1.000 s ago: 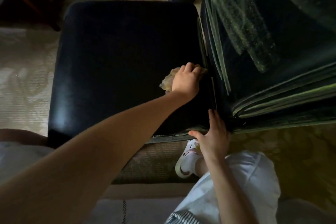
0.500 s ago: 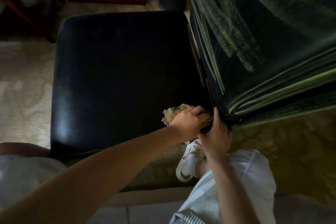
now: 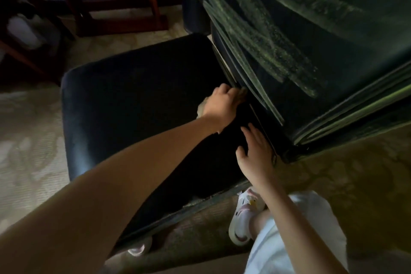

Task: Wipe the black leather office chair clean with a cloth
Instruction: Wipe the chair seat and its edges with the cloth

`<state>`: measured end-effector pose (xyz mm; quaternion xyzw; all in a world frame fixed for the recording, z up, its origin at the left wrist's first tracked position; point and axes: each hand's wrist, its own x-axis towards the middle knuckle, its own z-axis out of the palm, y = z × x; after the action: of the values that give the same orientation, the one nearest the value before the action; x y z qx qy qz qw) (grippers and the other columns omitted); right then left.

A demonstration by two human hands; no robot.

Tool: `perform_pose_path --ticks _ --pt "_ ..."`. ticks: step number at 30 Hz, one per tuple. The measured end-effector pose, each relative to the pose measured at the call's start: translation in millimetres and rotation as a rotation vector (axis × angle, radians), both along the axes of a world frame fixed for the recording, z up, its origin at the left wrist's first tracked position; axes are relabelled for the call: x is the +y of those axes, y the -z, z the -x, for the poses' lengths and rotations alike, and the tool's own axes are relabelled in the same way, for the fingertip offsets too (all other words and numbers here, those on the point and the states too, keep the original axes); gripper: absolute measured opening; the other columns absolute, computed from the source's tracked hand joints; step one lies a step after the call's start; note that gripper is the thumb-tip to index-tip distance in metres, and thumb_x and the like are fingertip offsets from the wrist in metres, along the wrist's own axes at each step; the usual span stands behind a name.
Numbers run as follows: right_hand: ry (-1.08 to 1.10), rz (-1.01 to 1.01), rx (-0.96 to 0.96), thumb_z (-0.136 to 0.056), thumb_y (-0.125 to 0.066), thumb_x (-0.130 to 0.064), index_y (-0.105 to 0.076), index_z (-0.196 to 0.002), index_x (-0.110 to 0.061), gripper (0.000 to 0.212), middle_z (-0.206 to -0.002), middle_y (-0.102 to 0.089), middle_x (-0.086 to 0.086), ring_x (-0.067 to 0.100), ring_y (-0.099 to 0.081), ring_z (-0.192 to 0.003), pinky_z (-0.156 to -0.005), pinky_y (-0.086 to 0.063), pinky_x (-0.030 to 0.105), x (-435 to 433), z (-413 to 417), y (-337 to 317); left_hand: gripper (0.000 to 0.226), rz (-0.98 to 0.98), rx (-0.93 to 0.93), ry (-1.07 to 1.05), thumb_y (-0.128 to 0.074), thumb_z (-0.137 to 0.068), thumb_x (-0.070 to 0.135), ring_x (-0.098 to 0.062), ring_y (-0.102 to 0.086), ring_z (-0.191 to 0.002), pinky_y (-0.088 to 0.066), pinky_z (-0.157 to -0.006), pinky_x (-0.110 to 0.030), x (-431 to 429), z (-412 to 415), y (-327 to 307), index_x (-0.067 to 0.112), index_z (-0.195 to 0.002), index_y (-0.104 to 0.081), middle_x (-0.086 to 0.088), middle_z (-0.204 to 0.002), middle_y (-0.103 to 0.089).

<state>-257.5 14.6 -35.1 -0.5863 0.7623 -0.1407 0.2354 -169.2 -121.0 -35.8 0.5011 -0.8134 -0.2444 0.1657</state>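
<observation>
Head view, looking down. Black leather office chair (image 3: pixel 133 107) fills the middle of the frame. Its seat (image 3: pixel 100 144) is dark with a dull sheen along the left edge. Its backrest (image 3: pixel 322 62) rises on the right, dark with green streaks across it.

Left hand (image 3: pixel 223 104) – arm reaching across the seat from the lower left. Fingers curled over a pale cloth (image 3: pixel 201 108) and pressing it down where the seat meets the backrest. Only a bunched corner of the cloth shows, at the heel of the hand; the rest is hidden under the palm.

Right hand (image 3: pixel 255 151) – nearer the camera and apart from the left. Fingers straight and slightly spread, holding nothing, lying on the seat just beside the base of the backrest.

Around: patterned beige carpet (image 3: pixel 26 140) under the chair. Black waste bin (image 3: pixel 192 11) with a metal rim stands behind the seat's far corner. Dark wooden frame (image 3: pixel 115 20) stands against the wall. Below the right forearm are a white slipper (image 3: pixel 243 220) on a foot and a white garment (image 3: pixel 311 240).
</observation>
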Motion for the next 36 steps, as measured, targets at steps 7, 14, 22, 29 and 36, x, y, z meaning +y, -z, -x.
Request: perform_pose_path --ticks 7,14,22,29,36 --pt "-0.01 0.111 0.189 -0.086 -0.029 -0.041 -0.053 -0.133 -0.012 0.06 -0.14 -0.049 0.01 0.029 -0.046 -0.129 -0.106 -0.032 0.047 -65 -31 35 0.038 0.04 -0.057 -0.207 -0.047 -0.094 0.021 -0.036 -0.044 -0.112 -0.038 -0.091 -0.039 -96 -35 7 0.013 -0.131 -0.048 -0.019 -0.121 -0.047" --pt "0.023 0.241 0.352 -0.088 -0.036 -0.038 -0.053 -0.133 -0.015 0.054 -0.139 -0.05 0.006 0.026 -0.047 -0.128 -0.106 -0.034 0.045 -64 -33 55 0.036 0.102 0.012 -0.228 -0.051 -0.089 0.016 -0.035 -0.047 -0.114 -0.038 -0.09 -0.035 -176 -34 12 0.011 -0.124 -0.056 -0.018 -0.123 -0.05" --pt "0.042 0.371 0.328 -0.086 -0.042 -0.03 -0.057 -0.128 -0.01 0.049 -0.134 -0.055 0.009 0.028 -0.05 -0.125 -0.104 -0.031 0.043 -67 -32 65 0.032 0.142 -0.028 -0.164 -0.048 -0.091 0.017 -0.035 -0.049 -0.111 -0.036 -0.09 -0.034 -156 -16 35 0.004 -0.118 -0.058 -0.018 -0.12 -0.052" --pt "0.137 0.45 0.318 -0.088 -0.038 -0.028 -0.053 -0.13 -0.007 0.05 -0.137 -0.051 0.011 0.021 -0.044 -0.126 -0.105 -0.024 0.038 -64 -34 60 0.029 0.14 0.029 0.113 -0.051 -0.09 0.014 -0.037 -0.053 -0.103 -0.042 -0.084 -0.037 -73 -2 37 0.007 -0.115 -0.063 -0.018 -0.112 -0.057" --pt "0.246 0.583 0.219 -0.087 -0.037 -0.026 -0.041 -0.131 -0.012 0.046 -0.137 -0.05 0.014 0.02 -0.037 -0.123 -0.102 -0.023 0.039 -61 -34 63 0.029 -0.007 0.135 0.508 -0.054 -0.084 0.005 -0.027 -0.061 -0.098 -0.047 -0.082 -0.029 -35 -16 33 0.002 -0.11 -0.066 -0.015 -0.11 -0.061"
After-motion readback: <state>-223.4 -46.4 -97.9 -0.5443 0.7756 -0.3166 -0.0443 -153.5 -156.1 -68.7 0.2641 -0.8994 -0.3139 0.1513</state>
